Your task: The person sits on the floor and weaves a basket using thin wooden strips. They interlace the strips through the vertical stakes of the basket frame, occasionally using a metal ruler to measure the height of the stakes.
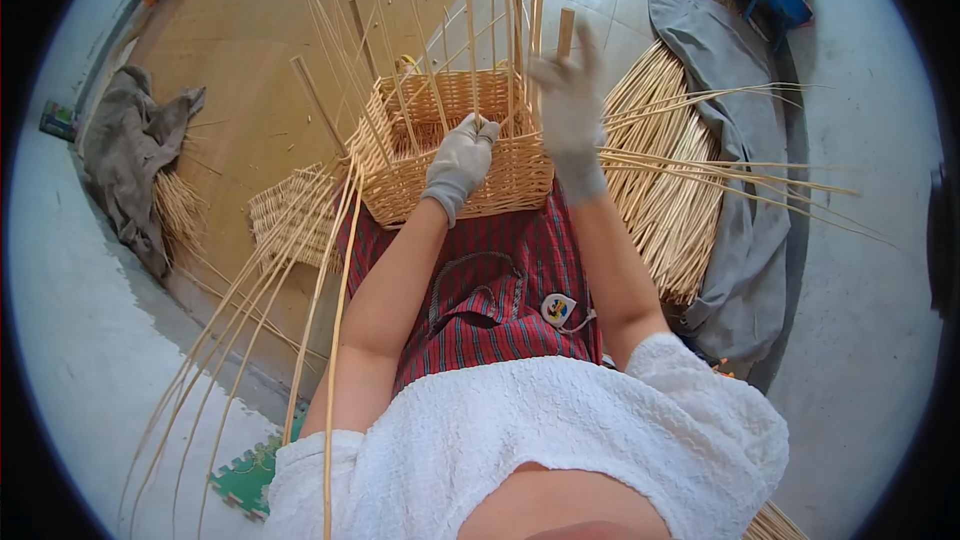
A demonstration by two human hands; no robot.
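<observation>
A square wicker basket (405,187) rests on my lap, with tall pale rods rising from its near and far walls. My left hand (462,162), in a pale grey glove, is closed on an upright wicker rod (472,40) at the near rim. My right hand (573,115), gloved the same way, is raised beside the basket's right corner. Its fingers look spread, though motion blurs them, and nothing shows in them. Long rods also stick out sideways from the basket at left and right. Wooden posts (318,105) stand at its corners.
Right of the basket lies a thick bundle of rods (665,210), partly wrapped in grey cloth (745,240). A flat woven panel (295,215) lies at left. Farther left, another grey cloth (135,155) covers more rods. Scraps dot the brown floor board (240,40).
</observation>
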